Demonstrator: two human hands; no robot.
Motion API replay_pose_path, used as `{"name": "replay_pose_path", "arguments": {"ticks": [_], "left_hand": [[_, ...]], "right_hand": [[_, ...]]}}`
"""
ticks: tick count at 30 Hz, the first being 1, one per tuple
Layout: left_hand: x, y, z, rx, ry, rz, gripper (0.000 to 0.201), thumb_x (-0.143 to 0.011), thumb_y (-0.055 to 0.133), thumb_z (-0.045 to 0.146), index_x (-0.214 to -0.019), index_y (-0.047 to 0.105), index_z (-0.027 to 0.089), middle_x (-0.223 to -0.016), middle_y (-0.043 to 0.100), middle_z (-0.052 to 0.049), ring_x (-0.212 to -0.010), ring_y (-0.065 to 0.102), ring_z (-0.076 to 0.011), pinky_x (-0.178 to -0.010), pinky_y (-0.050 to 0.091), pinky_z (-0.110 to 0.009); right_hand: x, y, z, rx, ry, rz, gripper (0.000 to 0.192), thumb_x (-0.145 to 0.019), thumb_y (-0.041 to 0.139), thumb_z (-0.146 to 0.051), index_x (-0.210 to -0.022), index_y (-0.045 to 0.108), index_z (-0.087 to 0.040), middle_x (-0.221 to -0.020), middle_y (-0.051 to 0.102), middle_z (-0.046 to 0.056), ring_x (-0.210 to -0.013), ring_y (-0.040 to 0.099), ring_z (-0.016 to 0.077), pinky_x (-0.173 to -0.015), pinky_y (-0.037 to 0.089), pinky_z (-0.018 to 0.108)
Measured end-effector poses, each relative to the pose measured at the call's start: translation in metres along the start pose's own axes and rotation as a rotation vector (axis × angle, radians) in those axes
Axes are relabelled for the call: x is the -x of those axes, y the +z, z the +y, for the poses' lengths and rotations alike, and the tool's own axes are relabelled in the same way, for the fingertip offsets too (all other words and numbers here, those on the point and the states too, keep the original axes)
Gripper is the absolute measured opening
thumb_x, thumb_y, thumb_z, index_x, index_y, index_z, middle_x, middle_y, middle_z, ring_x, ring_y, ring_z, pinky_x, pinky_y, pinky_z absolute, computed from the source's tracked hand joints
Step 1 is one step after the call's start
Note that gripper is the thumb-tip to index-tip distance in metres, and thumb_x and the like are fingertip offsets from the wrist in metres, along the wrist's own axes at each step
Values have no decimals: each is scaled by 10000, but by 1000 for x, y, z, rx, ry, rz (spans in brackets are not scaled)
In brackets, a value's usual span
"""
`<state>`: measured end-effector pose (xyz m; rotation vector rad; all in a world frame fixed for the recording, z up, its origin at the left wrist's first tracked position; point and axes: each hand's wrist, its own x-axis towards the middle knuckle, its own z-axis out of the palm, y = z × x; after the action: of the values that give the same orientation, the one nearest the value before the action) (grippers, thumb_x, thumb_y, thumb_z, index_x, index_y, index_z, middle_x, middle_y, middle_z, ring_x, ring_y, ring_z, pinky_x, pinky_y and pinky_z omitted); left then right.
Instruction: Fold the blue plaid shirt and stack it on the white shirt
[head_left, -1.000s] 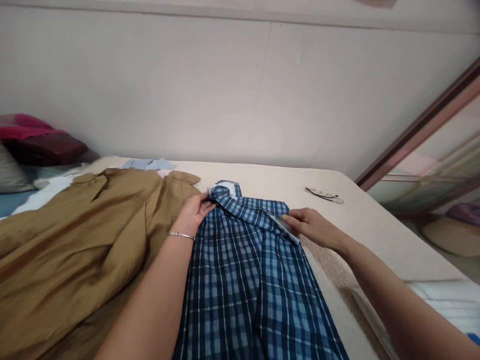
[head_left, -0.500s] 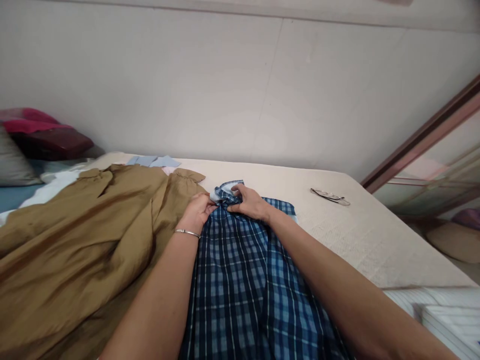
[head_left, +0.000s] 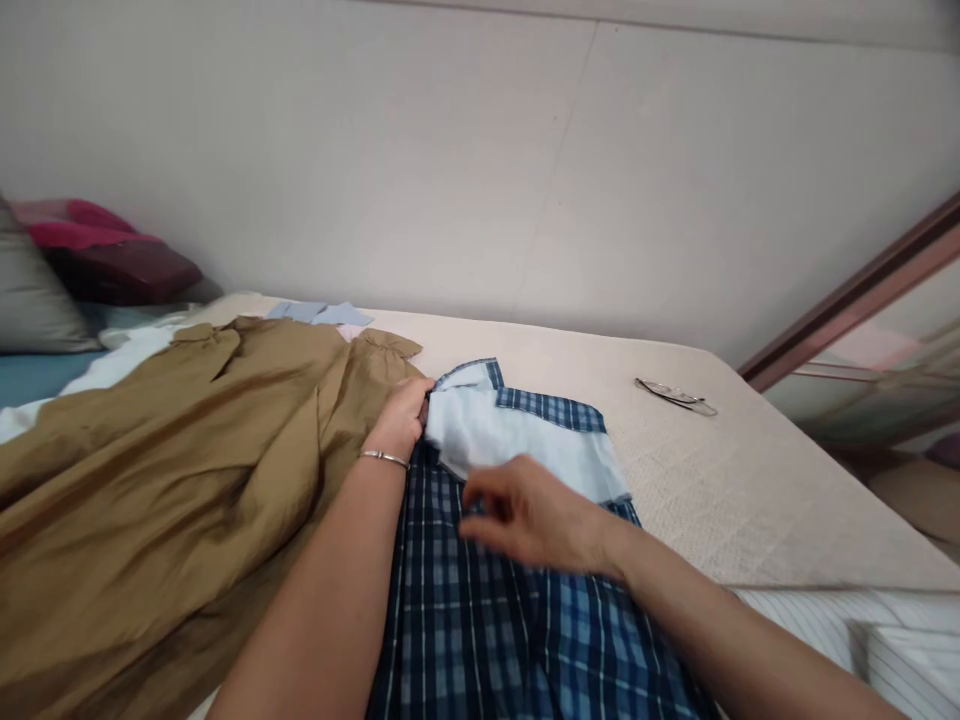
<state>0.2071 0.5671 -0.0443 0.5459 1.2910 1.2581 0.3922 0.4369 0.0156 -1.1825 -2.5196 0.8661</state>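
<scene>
A blue plaid shirt [head_left: 495,610] lies flat on the bed [head_left: 720,480], with its collar turned up and showing a pale blue underside [head_left: 525,440]. My left hand [head_left: 401,415], with a thin bracelet on the wrist, grips the shirt at the left end of the collar. Over the shirt's chest, just below the collar, my right hand [head_left: 525,515] hovers blurred with loosely curled fingers, and I cannot tell whether it touches the cloth.
A brown garment [head_left: 165,470] spreads over the bed's left half, touching the shirt. Spectacles [head_left: 675,395] lie on the bed at the right. Pillows [head_left: 82,270] are stacked far left, pale cloth pieces [head_left: 319,312] lie by the wall, and a mirror frame [head_left: 855,295] stands right.
The collar has been flipped up, so its pale underside shows. My right hand went from the collar's right end to its left tip, then drew back toward me. My left hand stayed put.
</scene>
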Motion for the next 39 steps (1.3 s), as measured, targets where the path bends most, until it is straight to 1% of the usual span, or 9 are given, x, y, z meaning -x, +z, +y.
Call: {"name": "replay_pose_path", "arguments": {"ticks": [4,6,11,14,17,22,27,32,39], "left_hand": [[3,0,0,-67,30,-1,236,-515,716,56,-557,517,176,-416,463,72,-385,415,-80,-406,267,-202],[4,-1,0,-89,33,-9,235,-505,727,58,-561,531,175,-412,451,79,-379,397,-75,-408,242,-205],[-3,-6,1,-129,45,-50,201,-494,690,24,-613,598,158,-502,534,51,-451,470,-89,-458,309,-220],[-6,-10,3,-158,61,-61,241,-482,678,0,-659,634,156,-572,582,32,-534,536,-116,-513,366,-236],[-5,-12,5,-204,72,-51,291,-475,650,-18,-702,665,164,-574,580,31,-567,542,-131,-538,376,-241],[0,-13,7,-270,66,-53,385,-470,620,-11,-790,704,186,-560,573,28,-562,538,-154,-537,380,-249],[3,-15,9,-281,52,-91,425,-469,619,-19,-837,706,176,-552,569,20,-524,519,-150,-514,371,-250],[5,-16,11,-276,31,-109,410,-481,623,-21,-835,698,172,-554,585,12,-530,541,-155,-521,393,-252],[7,-21,12,-294,52,-119,406,-465,620,-74,-766,729,176,-520,537,27,-507,478,-130,-512,347,-241]], "right_hand": [[-64,-39,56,119,377,585,224,-872,601,-391,-965,653,-194,-898,705,75,-831,624,202,-743,441,314],[-104,-54,88,95,564,644,384,-768,696,-426,-1047,649,-165,-983,701,116,-914,624,249,-755,453,335],[-134,-57,117,-132,496,571,263,-710,655,-257,-945,668,-139,-869,688,63,-778,614,187,-697,456,291],[-97,-47,112,-47,210,569,158,-746,556,-214,-852,668,-181,-835,683,24,-803,607,176,-756,462,291],[-51,-40,108,189,48,402,214,-705,511,-136,-811,686,-198,-863,697,28,-891,607,198,-882,443,329],[-15,-34,74,431,50,308,245,-752,511,-107,-891,693,-192,-945,699,65,-973,590,232,-980,391,398],[-16,8,10,505,10,257,302,-913,578,-431,-1083,630,-187,-1024,646,111,-955,571,256,-820,450,380],[-29,51,-3,728,17,112,132,-928,501,-183,-997,613,-169,-1023,618,141,-947,558,267,-698,435,349],[-15,21,5,655,47,167,205,-856,469,-45,-930,576,-203,-961,621,70,-845,555,195,-612,366,316]]}}
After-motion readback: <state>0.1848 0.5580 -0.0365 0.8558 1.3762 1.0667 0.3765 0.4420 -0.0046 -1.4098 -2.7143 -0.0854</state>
